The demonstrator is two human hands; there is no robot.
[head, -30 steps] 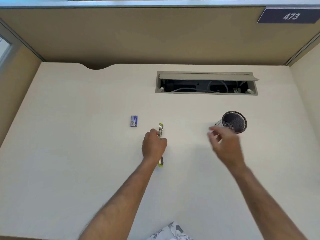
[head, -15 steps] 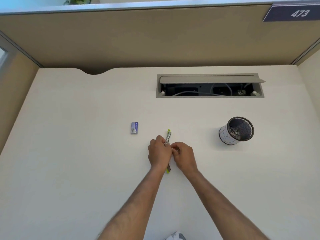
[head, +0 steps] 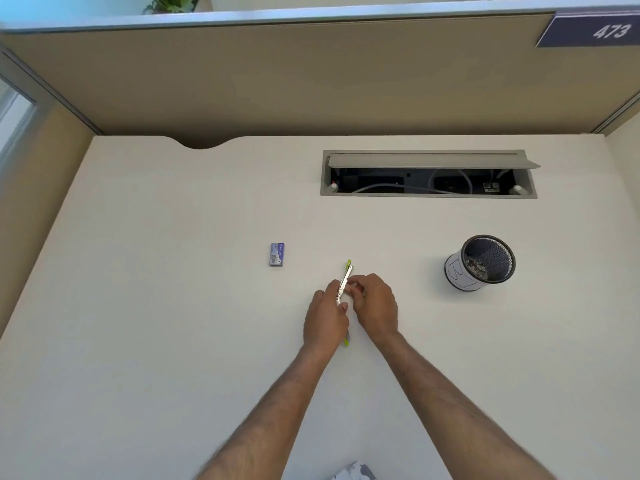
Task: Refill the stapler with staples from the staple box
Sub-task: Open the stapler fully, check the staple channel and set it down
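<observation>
I see two bare forearms, hairy, with no sleeves, watches or rings that I can make out. My left hand point(head: 325, 318) and right hand point(head: 375, 306) wear no gloves. At the near edge shows white-and-grey patterned cloth point(head: 355, 472).

We see bright, even light on the pale desk point(head: 138, 341); the mesh cup point(head: 479, 263) throws only a soft shadow leftward. Wide-angle bending curves the partition point(head: 277, 81) edges, and fine detail stays slightly soft.

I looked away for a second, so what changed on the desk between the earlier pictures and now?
The right hand came over from the mesh cup and joined the left hand on the stapler. The staple box and cup stayed put.
</observation>
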